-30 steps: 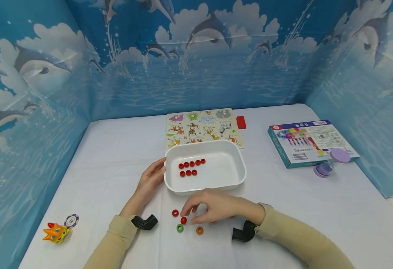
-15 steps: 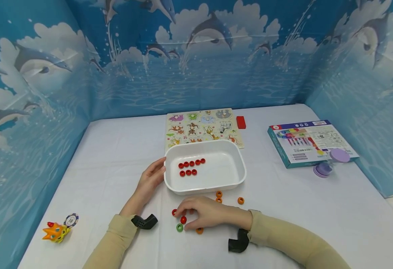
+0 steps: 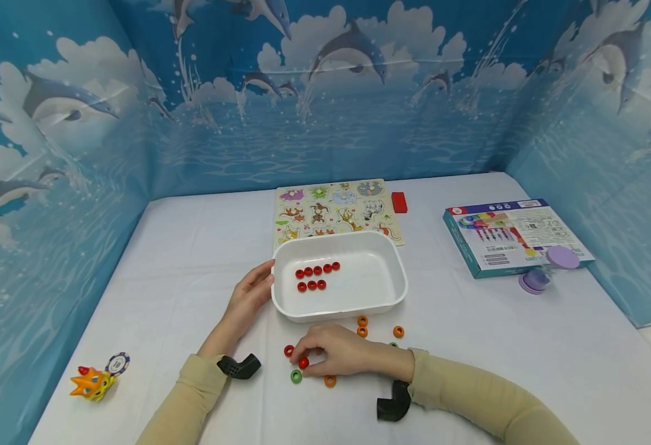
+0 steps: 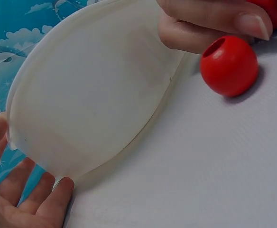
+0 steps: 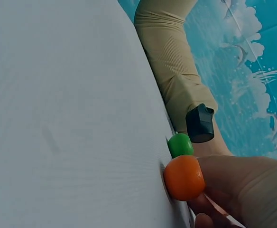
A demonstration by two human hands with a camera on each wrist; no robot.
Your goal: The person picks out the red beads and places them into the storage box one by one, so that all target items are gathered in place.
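A white tray [image 3: 366, 300] holds two rows of red beads [image 3: 318, 271]. My left hand [image 3: 247, 298] rests at its left end, with fairly straight fingers touching the outer wall in the left wrist view. In front of the tray, my right hand [image 3: 336, 350] pinches a red bead [image 3: 303, 363] between thumb and fingertips, low over the cloth. Another red bead [image 4: 229, 66] lies just beside those fingers. A green bead [image 3: 296, 376] and an orange bead [image 3: 330, 381] sit close to the thumb. Part of another bead is hidden under the hand.
Several orange beads [image 3: 399, 332] lie right of the right hand. Behind the tray is an animal puzzle board [image 3: 331, 210] with a red block [image 3: 399, 202] beside it. A box [image 3: 517, 238] and purple-lidded tub [image 3: 535, 280] stand right; an orange toy [image 3: 93, 384] and chip [image 3: 118, 364] lie left.
My right hand has moved down and slightly left, away from the tray's front edge, and its thumb and fingers have closed on the red bead. The left hand has stayed at the tray.
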